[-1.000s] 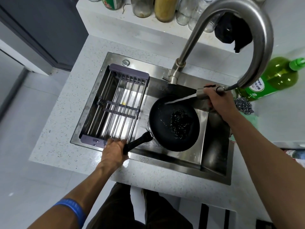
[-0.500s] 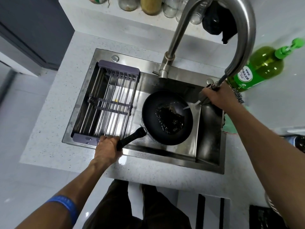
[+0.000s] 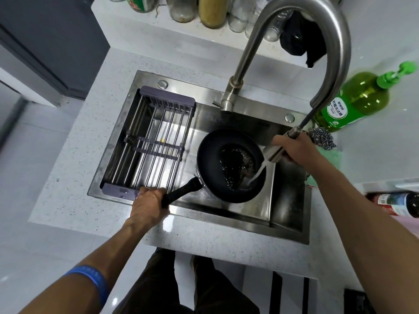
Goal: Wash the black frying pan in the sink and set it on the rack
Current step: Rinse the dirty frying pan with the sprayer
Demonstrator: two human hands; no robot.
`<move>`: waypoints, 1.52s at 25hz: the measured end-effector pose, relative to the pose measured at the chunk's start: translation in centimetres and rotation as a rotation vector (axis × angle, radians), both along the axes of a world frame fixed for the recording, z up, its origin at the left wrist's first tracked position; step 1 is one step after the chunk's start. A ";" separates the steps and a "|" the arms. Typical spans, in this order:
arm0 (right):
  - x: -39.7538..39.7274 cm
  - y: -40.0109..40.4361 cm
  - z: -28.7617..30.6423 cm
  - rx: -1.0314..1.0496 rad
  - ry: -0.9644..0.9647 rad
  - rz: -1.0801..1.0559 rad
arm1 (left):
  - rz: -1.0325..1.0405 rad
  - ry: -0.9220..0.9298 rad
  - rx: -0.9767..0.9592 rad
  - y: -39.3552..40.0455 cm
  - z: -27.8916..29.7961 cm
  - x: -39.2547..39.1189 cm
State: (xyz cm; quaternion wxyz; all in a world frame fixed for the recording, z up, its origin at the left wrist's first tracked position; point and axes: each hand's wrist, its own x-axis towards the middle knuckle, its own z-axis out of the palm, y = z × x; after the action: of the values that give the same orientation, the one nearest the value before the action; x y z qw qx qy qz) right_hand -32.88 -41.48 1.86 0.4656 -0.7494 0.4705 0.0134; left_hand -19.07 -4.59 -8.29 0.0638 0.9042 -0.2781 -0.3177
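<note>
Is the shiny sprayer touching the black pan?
Apart. The head view shows the sprayer held by the right hand above the pan rim, with only the water stream crossing the gap into the pan.

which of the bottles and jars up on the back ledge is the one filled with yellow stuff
The yellow-filled jar, standing mid-row on the ledge. The clear glass jars on either side look nearly empty, and the red-and-green labelled container stands further left.
</note>
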 end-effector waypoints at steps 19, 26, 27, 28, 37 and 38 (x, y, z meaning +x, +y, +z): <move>1.3 -0.2 -1.2 0.022 -0.134 -0.191 | 0.011 -0.013 -0.027 0.5 -0.7 -0.1; 0.9 0.1 -1.3 0.074 -0.095 -0.172 | -0.001 -0.019 -0.021 0.5 -0.8 0.0; 1.3 0.4 -1.4 0.126 -0.110 -0.204 | 0.004 -0.015 -0.021 0.5 -0.8 0.0; 1.8 0.7 -1.4 0.170 -0.123 -0.239 | 0.009 -0.012 -0.021 0.5 -0.7 0.0; 4.8 2.6 -1.3 0.395 -0.201 -0.283 | 0.020 0.017 -0.018 0.2 -0.4 0.0; 4.6 2.8 -1.4 0.404 -0.195 -0.268 | 0.026 0.026 -0.018 0.2 -0.3 0.0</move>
State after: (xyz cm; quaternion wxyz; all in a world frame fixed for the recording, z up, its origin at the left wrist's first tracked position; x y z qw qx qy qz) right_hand -28.25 -38.65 0.50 0.6468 -0.5698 0.5063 -0.0272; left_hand -19.04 -4.36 -8.61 0.0798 0.9029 -0.2683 -0.3262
